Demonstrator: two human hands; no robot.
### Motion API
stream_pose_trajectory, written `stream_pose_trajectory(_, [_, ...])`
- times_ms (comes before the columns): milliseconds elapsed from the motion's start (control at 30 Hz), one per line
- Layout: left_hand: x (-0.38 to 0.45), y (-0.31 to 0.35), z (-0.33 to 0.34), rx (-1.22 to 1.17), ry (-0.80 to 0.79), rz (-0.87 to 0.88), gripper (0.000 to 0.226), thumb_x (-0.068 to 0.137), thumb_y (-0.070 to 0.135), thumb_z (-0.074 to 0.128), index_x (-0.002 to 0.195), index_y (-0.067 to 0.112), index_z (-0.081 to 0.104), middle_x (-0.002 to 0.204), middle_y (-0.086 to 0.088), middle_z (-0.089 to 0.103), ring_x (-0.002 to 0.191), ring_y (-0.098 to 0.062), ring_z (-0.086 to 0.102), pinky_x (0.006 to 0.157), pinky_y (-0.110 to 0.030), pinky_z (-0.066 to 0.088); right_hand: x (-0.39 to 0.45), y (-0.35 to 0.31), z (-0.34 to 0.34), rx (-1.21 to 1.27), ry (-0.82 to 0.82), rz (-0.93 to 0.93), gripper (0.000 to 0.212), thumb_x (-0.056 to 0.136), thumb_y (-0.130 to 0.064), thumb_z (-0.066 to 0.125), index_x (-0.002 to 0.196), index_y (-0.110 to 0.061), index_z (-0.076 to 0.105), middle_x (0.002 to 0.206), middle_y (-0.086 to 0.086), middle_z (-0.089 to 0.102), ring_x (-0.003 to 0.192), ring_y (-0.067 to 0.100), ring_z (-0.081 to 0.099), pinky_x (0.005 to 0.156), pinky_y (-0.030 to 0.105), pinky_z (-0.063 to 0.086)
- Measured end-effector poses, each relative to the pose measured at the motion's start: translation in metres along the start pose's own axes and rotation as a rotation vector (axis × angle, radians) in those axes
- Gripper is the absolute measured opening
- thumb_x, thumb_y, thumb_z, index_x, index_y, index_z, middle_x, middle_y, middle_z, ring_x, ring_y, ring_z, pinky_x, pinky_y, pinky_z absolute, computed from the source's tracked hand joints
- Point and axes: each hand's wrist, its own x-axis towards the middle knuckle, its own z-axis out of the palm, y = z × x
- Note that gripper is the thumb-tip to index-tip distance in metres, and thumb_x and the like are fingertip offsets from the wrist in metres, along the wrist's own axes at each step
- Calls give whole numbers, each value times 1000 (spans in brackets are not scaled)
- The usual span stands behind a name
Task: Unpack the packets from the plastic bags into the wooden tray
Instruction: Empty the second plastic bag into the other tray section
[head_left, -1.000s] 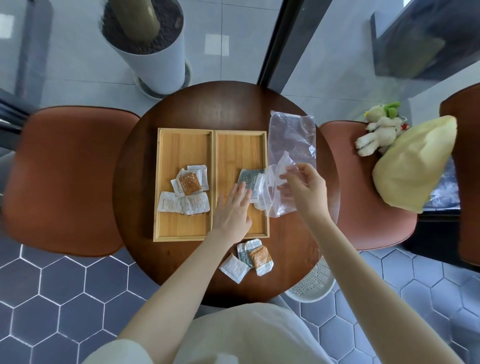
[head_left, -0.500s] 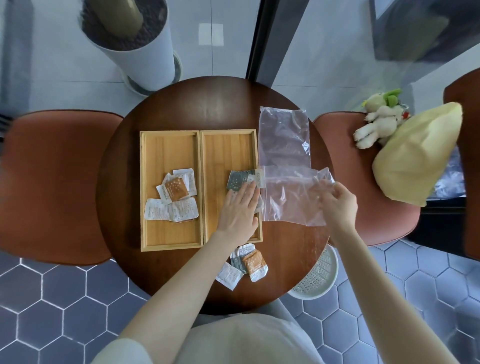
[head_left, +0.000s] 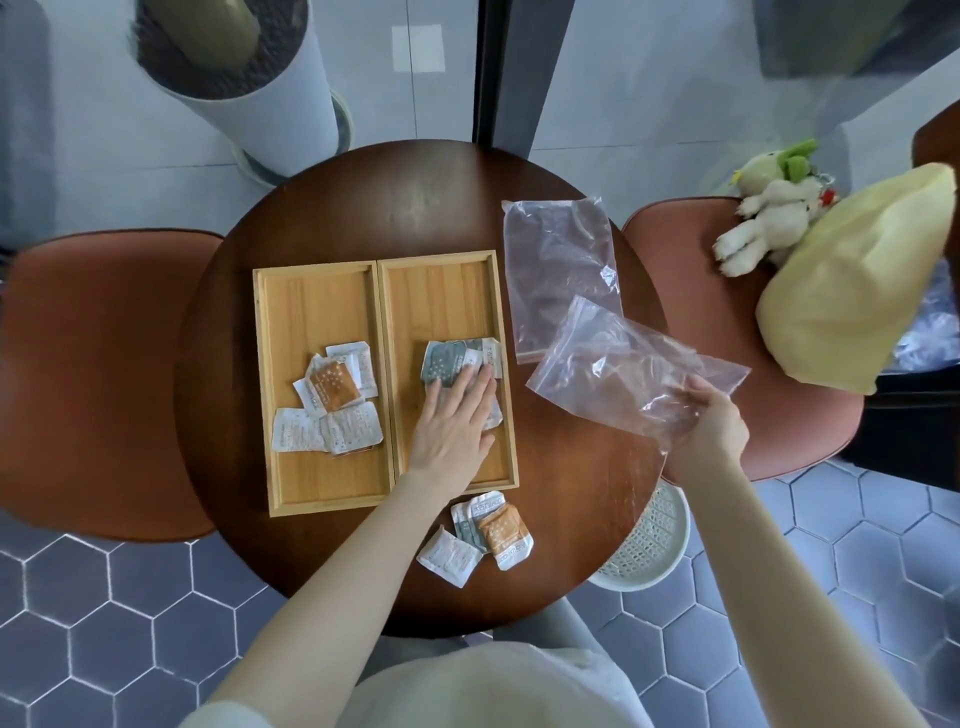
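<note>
Pressing my flat left hand (head_left: 453, 422) on grey packets (head_left: 451, 359) in the right wooden tray (head_left: 448, 280); fingers straight. Right hand (head_left: 712, 422) pinches a clear plastic bag (head_left: 623, 364).

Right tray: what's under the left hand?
Under the flat left hand, grey-green and white packets lie in the right tray. Their far edges show past the fingers, one white corner beside the hand. How many packets are covered cannot be told.
</note>
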Motion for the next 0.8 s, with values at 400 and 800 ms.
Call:
stream_pose_trajectory(400, [-2, 11, -27, -296, 159, -157, 51, 94, 30, 42, 141, 12, 31, 154, -9, 24, 143, -24, 19, 117, -43, 23, 1, 32, 5, 57, -206, 185, 10, 79, -8, 63, 86, -14, 65, 76, 1, 63, 49, 18, 62, 63, 43, 56])
stream_pose_trajectory(800, [36, 20, -84, -1150, -49, -251, 90, 75, 11, 71, 144, 30, 16, 156, 4, 11, 141, -15, 18, 109, -29, 27, -14, -69, 44, -635, -743, -323, 31, 73, -4, 42, 58, -15, 67, 50, 4, 62, 52, 23, 46, 50, 27, 30])
